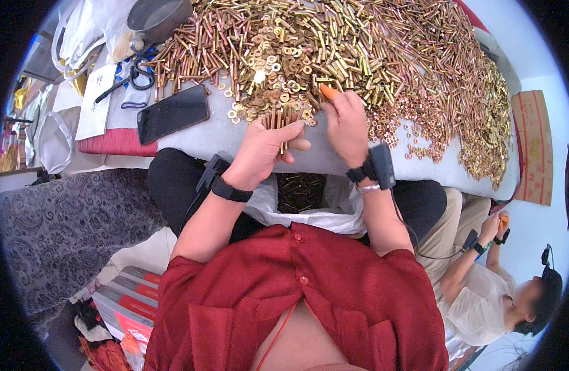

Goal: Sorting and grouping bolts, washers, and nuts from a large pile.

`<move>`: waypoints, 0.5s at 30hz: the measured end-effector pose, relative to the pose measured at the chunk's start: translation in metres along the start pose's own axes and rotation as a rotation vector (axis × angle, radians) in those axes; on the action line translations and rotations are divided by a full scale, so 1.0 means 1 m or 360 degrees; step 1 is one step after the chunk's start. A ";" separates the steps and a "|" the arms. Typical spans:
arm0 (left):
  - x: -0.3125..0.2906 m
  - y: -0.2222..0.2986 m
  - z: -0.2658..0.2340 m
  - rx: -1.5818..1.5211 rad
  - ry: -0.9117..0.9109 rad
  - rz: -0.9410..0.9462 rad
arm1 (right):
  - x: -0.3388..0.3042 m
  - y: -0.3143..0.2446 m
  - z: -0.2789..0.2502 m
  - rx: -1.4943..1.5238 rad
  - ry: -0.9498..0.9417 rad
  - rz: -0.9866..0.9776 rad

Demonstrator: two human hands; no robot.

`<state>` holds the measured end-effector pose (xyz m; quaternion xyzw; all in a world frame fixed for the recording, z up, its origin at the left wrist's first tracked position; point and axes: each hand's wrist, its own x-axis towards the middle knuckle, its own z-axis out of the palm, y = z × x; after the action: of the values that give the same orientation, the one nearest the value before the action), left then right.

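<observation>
My left hand is closed round a bunch of brass-coloured bolts, which stand side by side between the thumb and fingers. My right hand is at the near edge of the heap, its fingers bent together. An orange cover shows at one of its fingertips. Whatever that pinch holds, if anything, is hidden. Flat washers lie loose just beyond my left hand. Past them spreads a large heap of metal bolts and sleeves. Small nuts are scattered right of my right hand.
A black phone, dark-handled scissors and a grey metal bowl sit at the left of the table. An open white sack with metal pieces inside is between my knees. A co-worker sits at the right.
</observation>
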<state>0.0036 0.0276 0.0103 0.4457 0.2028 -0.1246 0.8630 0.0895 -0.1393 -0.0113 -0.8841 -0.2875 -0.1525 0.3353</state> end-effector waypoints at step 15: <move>-0.005 -0.005 0.007 0.0725 -0.0164 -0.0065 | -0.036 -0.011 -0.039 0.0161 -0.0340 -0.0234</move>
<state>-0.0006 0.0188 0.0127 0.6178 0.1341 -0.2073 0.7465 0.0518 -0.1737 0.0063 -0.8538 -0.3931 -0.0669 0.3348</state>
